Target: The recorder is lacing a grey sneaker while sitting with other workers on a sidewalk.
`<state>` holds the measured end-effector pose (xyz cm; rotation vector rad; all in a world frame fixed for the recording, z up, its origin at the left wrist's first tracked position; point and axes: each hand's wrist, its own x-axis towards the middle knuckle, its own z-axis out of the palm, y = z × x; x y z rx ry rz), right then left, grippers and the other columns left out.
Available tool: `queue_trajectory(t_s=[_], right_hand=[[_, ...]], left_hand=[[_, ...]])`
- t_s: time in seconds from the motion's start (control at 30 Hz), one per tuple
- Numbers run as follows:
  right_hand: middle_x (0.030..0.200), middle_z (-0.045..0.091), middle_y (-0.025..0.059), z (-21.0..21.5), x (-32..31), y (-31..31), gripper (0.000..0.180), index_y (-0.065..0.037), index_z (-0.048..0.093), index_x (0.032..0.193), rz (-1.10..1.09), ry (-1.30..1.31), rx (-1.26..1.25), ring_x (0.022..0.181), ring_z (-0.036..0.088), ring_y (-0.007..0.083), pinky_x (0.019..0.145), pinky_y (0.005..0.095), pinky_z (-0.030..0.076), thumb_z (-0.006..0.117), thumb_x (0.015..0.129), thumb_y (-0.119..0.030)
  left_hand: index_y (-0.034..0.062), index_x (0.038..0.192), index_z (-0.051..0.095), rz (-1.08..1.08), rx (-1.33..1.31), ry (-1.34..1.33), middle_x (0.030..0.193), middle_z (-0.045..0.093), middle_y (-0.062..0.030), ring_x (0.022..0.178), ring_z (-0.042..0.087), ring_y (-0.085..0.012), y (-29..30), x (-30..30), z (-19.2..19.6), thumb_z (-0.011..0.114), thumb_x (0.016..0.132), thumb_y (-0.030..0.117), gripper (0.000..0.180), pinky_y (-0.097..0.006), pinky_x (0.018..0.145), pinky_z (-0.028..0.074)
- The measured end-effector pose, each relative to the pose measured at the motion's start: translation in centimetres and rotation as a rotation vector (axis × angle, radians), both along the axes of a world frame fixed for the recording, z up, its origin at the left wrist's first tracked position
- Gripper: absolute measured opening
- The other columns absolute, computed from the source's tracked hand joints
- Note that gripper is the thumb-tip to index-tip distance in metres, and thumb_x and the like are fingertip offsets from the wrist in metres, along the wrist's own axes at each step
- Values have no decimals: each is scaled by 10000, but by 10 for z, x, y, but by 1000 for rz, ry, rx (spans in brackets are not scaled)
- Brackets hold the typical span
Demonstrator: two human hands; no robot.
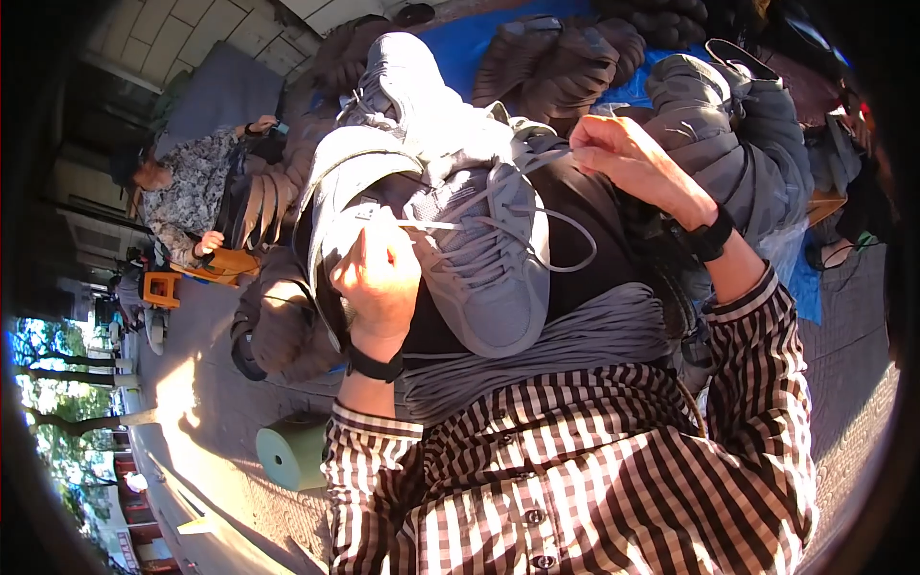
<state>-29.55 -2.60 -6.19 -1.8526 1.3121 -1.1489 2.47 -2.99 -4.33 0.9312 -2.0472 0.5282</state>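
A grey lace-up sneaker [489, 278] rests on my lap, toe toward me, with its lace partly threaded through the eyelets. My left hand [379, 283] is closed at the sneaker's left side, pinching one end of the pale shoelace [436, 225]. Up and to the right, my right hand [632, 163] pinches the lace's other stretch, drawn out from the shoe's upper. A loose loop of lace hangs over the sneaker's right side. Across my lap, nearest my body, lies a thick bundle of grey shoelaces [585, 335].
Beyond the sneaker lie more light grey shoes [407, 86]. Stacks of dark shoes [556, 62] sit on a blue sheet [465, 43]. At the left, another person [187, 192] sits near an orange stool [161, 289]. A green roll [290, 457] stands on the ground.
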Motion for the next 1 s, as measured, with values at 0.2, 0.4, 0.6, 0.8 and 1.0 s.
queue_trajectory(t_s=[0.2, 0.4, 0.6, 0.8, 1.0], right_hand=[[664, 568, 76, 6, 0, 20, 112, -5, 553, 803, -87, 165, -42, 618, 528, 172, 586, 308, 429, 554, 809, -117], [735, 525, 17, 37, 3, 32, 140, -35, 524, 817, 177, -504, 254, 728, 525, 112, 710, 245, 422, 570, 880, -151], [730, 518, 36, 45, 11, 45, 149, -25, 540, 878, 395, -740, 318, 714, 536, 151, 686, 289, 454, 584, 893, -167], [701, 455, 43, 36, 1, 51, 166, -3, 525, 909, 414, -977, 312, 668, 475, 176, 639, 307, 433, 565, 887, -163], [722, 424, 26, 36, -15, 52, 142, -34, 516, 920, 487, -1132, 294, 688, 440, 162, 654, 315, 401, 522, 907, -175]], left_hand=[[-18, 942, 636, -19, 139, 112, 754, 661, -134, 565, 625, -236, 3, 4, -7, 565, 808, -63, 159, -298, 512, 481], [-10, 944, 637, -220, 323, 167, 750, 647, -109, 573, 591, -174, 20, -2, 4, 597, 795, -70, 166, -260, 525, 465], [5, 897, 616, -190, 465, 233, 718, 645, -110, 548, 634, -205, 28, -1, -1, 626, 783, -58, 130, -281, 522, 500], [21, 891, 610, -204, 569, 316, 678, 638, -100, 549, 640, -170, 25, -4, -4, 636, 778, -48, 135, -261, 524, 493], [26, 908, 599, -193, 631, 332, 661, 627, -86, 536, 620, -138, 21, 4, -12, 641, 785, -38, 145, -248, 512, 478]])
